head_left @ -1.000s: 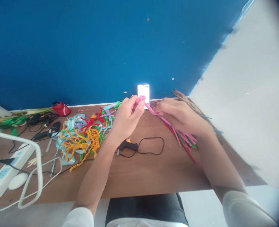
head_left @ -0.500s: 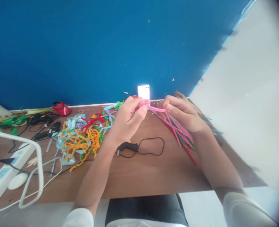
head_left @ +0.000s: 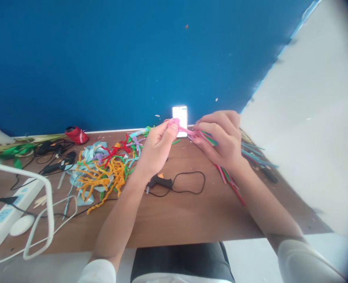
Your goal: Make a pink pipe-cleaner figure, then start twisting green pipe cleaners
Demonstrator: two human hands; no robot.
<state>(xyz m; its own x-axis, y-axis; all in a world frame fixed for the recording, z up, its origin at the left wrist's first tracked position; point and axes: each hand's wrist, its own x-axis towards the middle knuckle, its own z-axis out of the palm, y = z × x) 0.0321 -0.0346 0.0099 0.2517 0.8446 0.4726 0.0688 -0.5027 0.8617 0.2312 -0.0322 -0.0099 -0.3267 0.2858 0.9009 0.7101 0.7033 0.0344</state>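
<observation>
Between the thumb and fingers of my left hand [head_left: 159,143] is a coiled pink pipe cleaner [head_left: 174,122], held up above the table. Its straight tail [head_left: 188,131] points right, towards my right hand [head_left: 221,135]. The right thumb and forefinger are parted around the tail's end; whether they touch it I cannot tell. Below and behind the right hand lies a bundle of pink, green and red pipe cleaners [head_left: 235,188], partly covered by the hand and forearm.
A lit phone [head_left: 183,114] leans against the blue wall. A black glue gun [head_left: 161,181] with a looped cord lies mid-table. Leftward are twisted orange pipe cleaners [head_left: 115,173], light blue ribbon [head_left: 88,153], a power strip [head_left: 14,204] and a white bent frame [head_left: 50,200]. Blue pipe cleaners [head_left: 259,159] lie right.
My right hand has loosened from its pinch and shifted slightly left, its fingers now spread. The left hand, with the pink coil, has moved a little left and up.
</observation>
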